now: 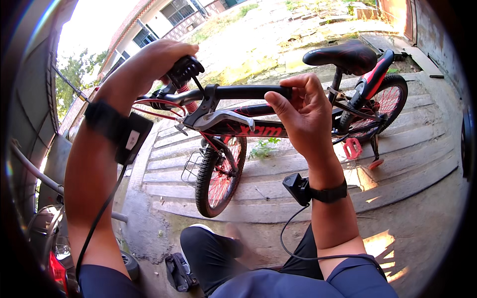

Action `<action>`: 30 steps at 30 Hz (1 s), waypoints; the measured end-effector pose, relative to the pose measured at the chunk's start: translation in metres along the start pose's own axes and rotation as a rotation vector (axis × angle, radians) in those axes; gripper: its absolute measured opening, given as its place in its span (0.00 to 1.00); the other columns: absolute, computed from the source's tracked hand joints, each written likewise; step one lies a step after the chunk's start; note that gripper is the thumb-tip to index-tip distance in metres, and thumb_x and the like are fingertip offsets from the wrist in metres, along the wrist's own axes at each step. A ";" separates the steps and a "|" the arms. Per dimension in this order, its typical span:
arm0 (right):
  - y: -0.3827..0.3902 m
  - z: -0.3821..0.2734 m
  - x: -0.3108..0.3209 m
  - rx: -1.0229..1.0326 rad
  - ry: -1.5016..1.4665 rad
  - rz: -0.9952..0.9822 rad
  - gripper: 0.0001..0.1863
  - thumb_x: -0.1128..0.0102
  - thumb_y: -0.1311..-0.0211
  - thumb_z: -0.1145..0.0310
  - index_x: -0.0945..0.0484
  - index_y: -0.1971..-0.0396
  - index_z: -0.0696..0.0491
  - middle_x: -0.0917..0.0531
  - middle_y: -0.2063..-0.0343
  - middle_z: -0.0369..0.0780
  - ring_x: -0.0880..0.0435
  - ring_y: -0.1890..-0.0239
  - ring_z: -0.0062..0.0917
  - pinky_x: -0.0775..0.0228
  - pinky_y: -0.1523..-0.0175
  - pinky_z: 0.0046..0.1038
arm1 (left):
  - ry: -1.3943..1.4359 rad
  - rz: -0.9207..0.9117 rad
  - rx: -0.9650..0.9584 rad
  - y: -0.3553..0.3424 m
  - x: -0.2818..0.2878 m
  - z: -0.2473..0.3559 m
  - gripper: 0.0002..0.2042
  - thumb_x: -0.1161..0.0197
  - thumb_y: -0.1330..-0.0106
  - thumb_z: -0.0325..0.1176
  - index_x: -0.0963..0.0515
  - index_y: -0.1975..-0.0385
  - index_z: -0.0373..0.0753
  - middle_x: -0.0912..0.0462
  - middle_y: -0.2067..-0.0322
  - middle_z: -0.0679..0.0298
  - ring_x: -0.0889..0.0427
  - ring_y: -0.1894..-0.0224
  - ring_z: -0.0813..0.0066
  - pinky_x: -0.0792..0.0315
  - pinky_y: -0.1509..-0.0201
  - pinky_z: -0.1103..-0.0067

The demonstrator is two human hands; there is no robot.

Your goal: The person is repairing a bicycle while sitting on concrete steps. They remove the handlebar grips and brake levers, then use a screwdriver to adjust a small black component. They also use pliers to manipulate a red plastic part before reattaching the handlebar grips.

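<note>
Head view: the left hand (161,57) curls over a black ribbed part (187,70) at the steering column, most of its fingers hidden, so how firmly it holds cannot be told; the right hand (304,105) is half open, thumb and fingers around the end of the black handlebar tube (251,92), though whether they press on it is unclear. Between and below the hands stands the bicycle (263,130), its front turned toward the left hand. The grey brake lever (226,120) is on the bar between them, and just below the left hand the red bellows (190,101) is in place. The tube looks smooth up to the right hand, with no grip sleeve visible there; that end seems the unfinished part. Farther out, the front wheel (221,174) sits below and between the hands, while the saddle (343,57) and rear wheel (395,94), right of the right hand, appear fully mounted.
</note>
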State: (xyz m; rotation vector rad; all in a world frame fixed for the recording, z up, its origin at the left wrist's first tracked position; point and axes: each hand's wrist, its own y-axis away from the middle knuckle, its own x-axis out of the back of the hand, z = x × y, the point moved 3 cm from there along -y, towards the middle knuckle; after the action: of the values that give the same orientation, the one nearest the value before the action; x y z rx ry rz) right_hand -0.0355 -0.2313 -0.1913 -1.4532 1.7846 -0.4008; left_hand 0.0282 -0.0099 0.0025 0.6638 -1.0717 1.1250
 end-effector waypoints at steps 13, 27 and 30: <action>0.001 0.001 0.001 -0.030 -0.017 -0.018 0.13 0.32 0.38 0.73 0.29 0.59 0.56 0.21 0.73 0.31 0.23 0.70 0.10 0.33 0.66 0.12 | 0.036 0.164 -0.112 0.124 -0.008 0.013 0.30 0.29 0.39 0.46 0.27 0.45 0.28 0.20 0.68 0.67 0.31 0.71 0.87 0.34 0.68 0.88; -0.001 -0.004 -0.001 -0.005 -0.033 0.006 0.12 0.33 0.39 0.77 0.29 0.62 0.57 0.21 0.72 0.32 0.24 0.70 0.09 0.31 0.66 0.12 | -0.716 0.358 -0.841 0.099 -0.051 0.108 0.18 0.25 0.49 0.36 0.19 0.59 0.40 0.29 0.80 0.65 0.29 0.79 0.71 0.38 0.76 0.74; -0.001 -0.006 -0.002 -0.001 -0.069 0.005 0.12 0.33 0.39 0.77 0.29 0.62 0.57 0.21 0.72 0.33 0.23 0.70 0.09 0.31 0.66 0.12 | -0.847 0.373 -0.914 0.081 -0.055 0.124 0.14 0.28 0.46 0.38 0.22 0.65 0.38 0.26 0.70 0.59 0.24 0.67 0.58 0.32 0.67 0.66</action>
State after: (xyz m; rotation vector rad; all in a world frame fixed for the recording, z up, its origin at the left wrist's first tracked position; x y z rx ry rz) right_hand -0.0391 -0.2311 -0.1864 -1.4457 1.7337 -0.3424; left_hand -0.0932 -0.1112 -0.0081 0.1671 -2.3033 0.4955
